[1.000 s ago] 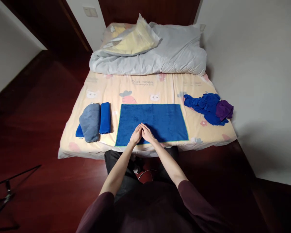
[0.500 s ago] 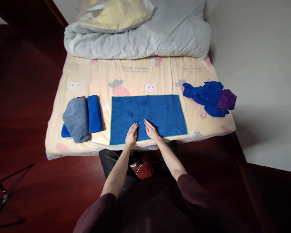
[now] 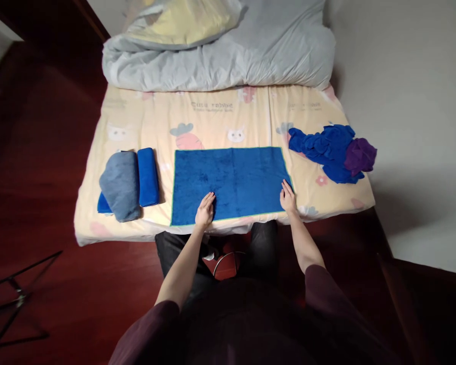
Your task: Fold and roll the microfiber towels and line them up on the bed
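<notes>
Two hands [image 3: 205,209] apart on towel [image 3: 247,177]

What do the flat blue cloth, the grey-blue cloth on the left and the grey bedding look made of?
Flat blue cloth: short-napped textile, probably microfibre, matte; darker brushed patches suggest a pile.
Grey-blue cloth: soft, matte textile, maybe microfibre or terry; rounded folds, no shine.
Grey bedding: smooth, woven-looking fabric, cotton or synthetic unclear; fine creases run across its puffy bulk.

The towel [image 3: 247,177] is matt, plush cloth; the floor [image 3: 61,213] looks like glossy wood.
</notes>
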A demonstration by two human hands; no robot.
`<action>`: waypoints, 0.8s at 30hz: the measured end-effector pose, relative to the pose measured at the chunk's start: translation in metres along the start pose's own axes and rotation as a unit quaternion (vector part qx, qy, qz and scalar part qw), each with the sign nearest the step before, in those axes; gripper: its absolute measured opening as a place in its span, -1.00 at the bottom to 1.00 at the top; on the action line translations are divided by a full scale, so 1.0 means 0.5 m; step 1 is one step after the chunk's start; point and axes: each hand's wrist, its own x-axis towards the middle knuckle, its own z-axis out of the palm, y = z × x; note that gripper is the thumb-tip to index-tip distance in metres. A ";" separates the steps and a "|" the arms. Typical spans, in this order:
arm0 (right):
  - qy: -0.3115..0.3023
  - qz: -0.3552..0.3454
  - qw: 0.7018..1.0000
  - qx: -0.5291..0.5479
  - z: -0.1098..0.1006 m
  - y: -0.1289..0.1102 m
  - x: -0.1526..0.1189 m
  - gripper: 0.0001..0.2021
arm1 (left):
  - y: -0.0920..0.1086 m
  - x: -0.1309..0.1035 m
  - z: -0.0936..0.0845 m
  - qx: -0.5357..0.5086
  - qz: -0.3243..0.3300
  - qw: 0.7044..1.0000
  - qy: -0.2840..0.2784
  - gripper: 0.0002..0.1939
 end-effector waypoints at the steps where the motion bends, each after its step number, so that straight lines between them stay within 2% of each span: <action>1: 0.007 0.001 1.000 -0.011 0.001 0.004 0.000 -0.47 | 0.001 0.000 -0.001 0.002 0.000 1.000 0.000 -0.46; 6: 0.023 -0.012 0.999 -0.032 0.020 0.012 0.000 -0.46 | 0.012 0.005 -0.001 0.009 -0.034 0.999 0.000 -0.45; 9: 0.034 -0.021 0.999 -0.024 0.028 0.021 0.002 -0.46 | 0.057 0.026 0.031 -0.021 -0.044 0.999 0.018 -0.45; 11: 0.042 -0.028 0.999 -0.015 0.030 0.026 0.005 -0.47 | 0.114 0.055 0.079 -0.076 -0.012 0.997 0.006 -0.45; 15: 0.054 -0.035 0.998 0.007 0.033 0.030 0.008 -0.48 | 0.251 0.131 0.217 -0.188 0.103 0.976 -0.032 -0.45; 17: 0.059 -0.039 0.998 0.006 0.035 0.031 0.008 -0.48 | 0.292 0.161 0.277 -0.212 0.131 0.967 -0.052 -0.45; 18: 0.064 -0.043 0.997 0.004 0.036 0.033 0.008 -0.48 | 0.299 0.170 0.298 -0.215 0.132 0.966 -0.055 -0.46; 20: 0.077 -0.053 0.996 0.002 0.039 0.037 0.009 -0.49 | 0.287 0.175 0.318 -0.211 0.124 0.968 -0.053 -0.46; 22: 0.088 -0.065 0.994 0.001 0.042 0.040 0.010 -0.49 | 0.250 0.166 0.310 -0.200 0.112 0.972 -0.043 -0.47; 24: 0.096 -0.075 0.993 -0.006 0.045 0.042 0.011 -0.50 | 0.204 0.152 0.281 -0.185 0.101 0.977 -0.028 -0.46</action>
